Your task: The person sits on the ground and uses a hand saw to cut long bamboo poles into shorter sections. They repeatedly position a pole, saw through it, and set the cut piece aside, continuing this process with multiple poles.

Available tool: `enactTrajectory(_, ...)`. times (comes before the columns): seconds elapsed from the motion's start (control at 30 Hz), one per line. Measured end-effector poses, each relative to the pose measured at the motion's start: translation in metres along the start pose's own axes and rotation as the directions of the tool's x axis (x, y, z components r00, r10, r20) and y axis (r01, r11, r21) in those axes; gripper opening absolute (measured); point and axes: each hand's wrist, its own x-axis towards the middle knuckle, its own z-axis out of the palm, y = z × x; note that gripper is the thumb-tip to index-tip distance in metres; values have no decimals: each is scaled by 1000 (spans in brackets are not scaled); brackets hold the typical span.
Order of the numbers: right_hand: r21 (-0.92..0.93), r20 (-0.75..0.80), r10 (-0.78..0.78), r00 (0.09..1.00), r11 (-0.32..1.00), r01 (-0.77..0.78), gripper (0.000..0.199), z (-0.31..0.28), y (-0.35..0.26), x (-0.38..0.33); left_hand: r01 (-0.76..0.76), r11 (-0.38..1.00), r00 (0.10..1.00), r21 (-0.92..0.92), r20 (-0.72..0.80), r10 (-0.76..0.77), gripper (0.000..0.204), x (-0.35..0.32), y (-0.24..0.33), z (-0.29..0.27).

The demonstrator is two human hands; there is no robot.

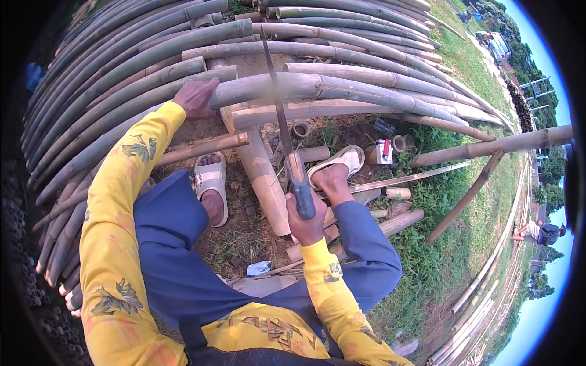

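Observation:
My right hand (306, 220) is wrapped round the dark handle of a hand saw (282, 125). The narrow blade points away from me and crosses a thick bamboo pole (360, 91); blur hides how deep it sits in the pole. At the pole's left end my left hand (196, 99) grips it, fingers partly hidden. Under the pole's left part lies a thick bare log (261, 174), running toward me between my feet. Just on the near side, another split-looking bamboo pole (305, 110) lies alongside.
Long bamboo poles (140, 58) are stacked at the left and far side. A raised pole (488, 149) rests on a slanted prop at the right. Near my right sandal (342, 163) are a small box (384, 152) and bamboo offcuts (400, 210). Another person (542, 233) is far right.

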Motion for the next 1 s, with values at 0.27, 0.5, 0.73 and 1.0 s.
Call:
enactTrajectory(0.27, -99, -11, 17, 1000, 995, -18, 15, -25, 5, -57, -7, 1000, 996, 10, -91, 8, 61, 3, -2, 1)
enactTrajectory(0.5, -61, -20, 21, 1000, 998, -22, 12, -7, 12, -3, -47, 999, 992, 10, -114, 48, 62, 13, -6, 5)
enactTrajectory(0.73, 7, -25, 36, 999, 999, -36, 14, -31, 3, -53, -16, 1000, 997, 16, -70, 18, 65, -2, -10, -5)
enactTrajectory(1.0, 67, -39, 28, 999, 997, -25, 10, -7, 8, 6, -29, 999, 999, -15, 21, 30, 61, -3, 4, -3)
